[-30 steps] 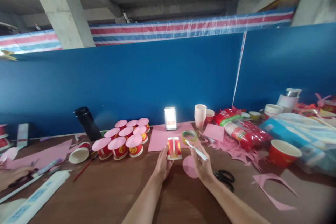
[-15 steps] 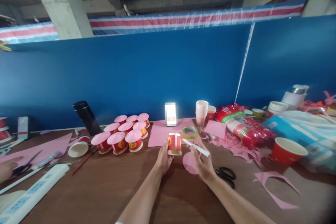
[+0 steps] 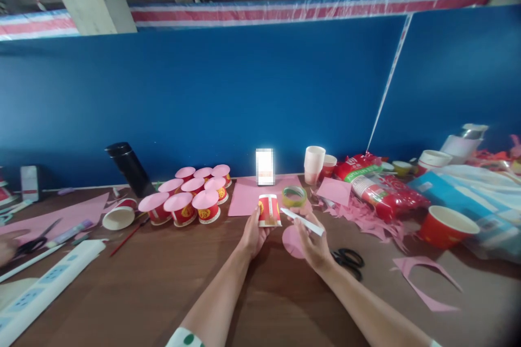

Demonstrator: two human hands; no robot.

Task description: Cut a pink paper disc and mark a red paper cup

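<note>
My left hand (image 3: 253,236) is closed around a small red paper cup (image 3: 268,210) with yellow print, held bottom up above the table. Close by on the right, my right hand (image 3: 316,246) grips a white pen (image 3: 306,222), its narrow tip pointing at the cup's side; whether they touch I cannot tell. Partly under my right hand lies a pink paper disc (image 3: 292,242). Just beyond the hands sits a roll of tape (image 3: 293,196), at the edge of a pink sheet (image 3: 242,197).
Several upturned red cups topped with pink discs (image 3: 205,199) stand to the left, near a black bottle (image 3: 129,169). Black scissors (image 3: 349,261), paper scraps (image 3: 423,287) and a red plastic bag (image 3: 376,187) lie right. Another person's hand (image 3: 7,246) shows at far left.
The view has tipped down slightly, so the table things sit higher in the picture. The cup in my left hand has turned a little; both grips are unchanged.
</note>
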